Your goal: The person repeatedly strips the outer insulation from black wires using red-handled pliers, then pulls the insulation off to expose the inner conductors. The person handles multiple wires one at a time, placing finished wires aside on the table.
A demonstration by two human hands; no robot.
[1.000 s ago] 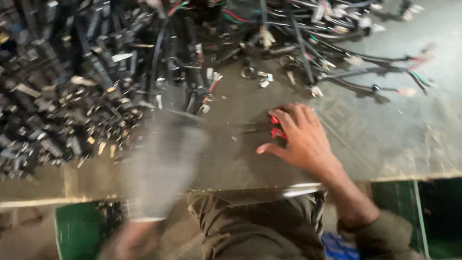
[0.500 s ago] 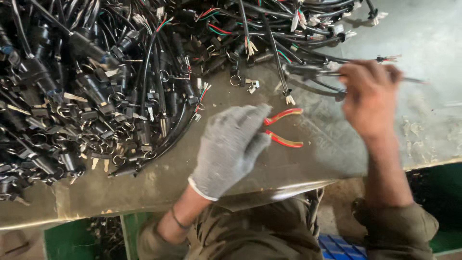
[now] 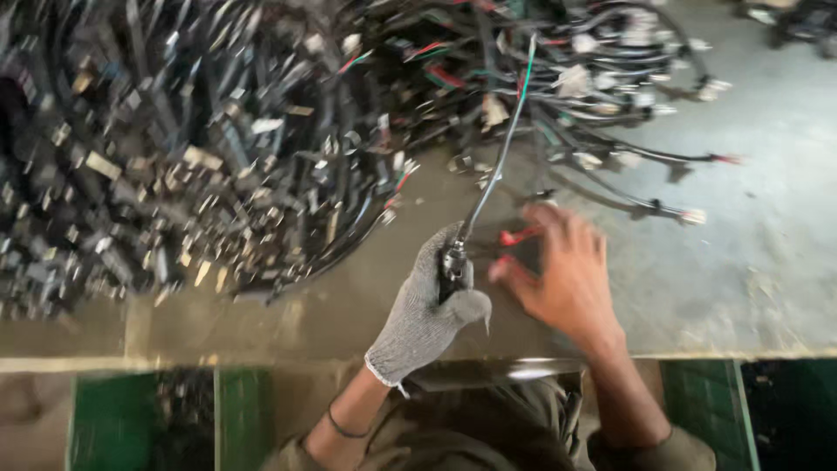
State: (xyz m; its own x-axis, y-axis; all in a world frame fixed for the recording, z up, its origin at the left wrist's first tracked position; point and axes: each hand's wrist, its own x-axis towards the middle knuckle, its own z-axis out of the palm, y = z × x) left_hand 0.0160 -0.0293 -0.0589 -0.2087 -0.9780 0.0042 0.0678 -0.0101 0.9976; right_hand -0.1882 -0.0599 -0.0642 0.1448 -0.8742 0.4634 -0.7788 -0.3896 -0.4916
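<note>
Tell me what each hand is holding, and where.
The grey-gloved left hand grips a thin dark cable at its lower connector end. The bare right hand covers red-handled pliers; grip unclear.

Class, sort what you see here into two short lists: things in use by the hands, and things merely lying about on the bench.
In use:
gloved left hand
wire it grips
bare right hand
red-handled pliers under it

Lying about:
heap of black cable pieces
tangled wire harnesses
workbench

One head-worn camera looks steeply down from close above the bench [image 3: 767, 288], facing away from the person's body. The wire pile [image 3: 218, 148] fills the top, both hands sit centre, lap and floor at bottom. No second view.
</note>
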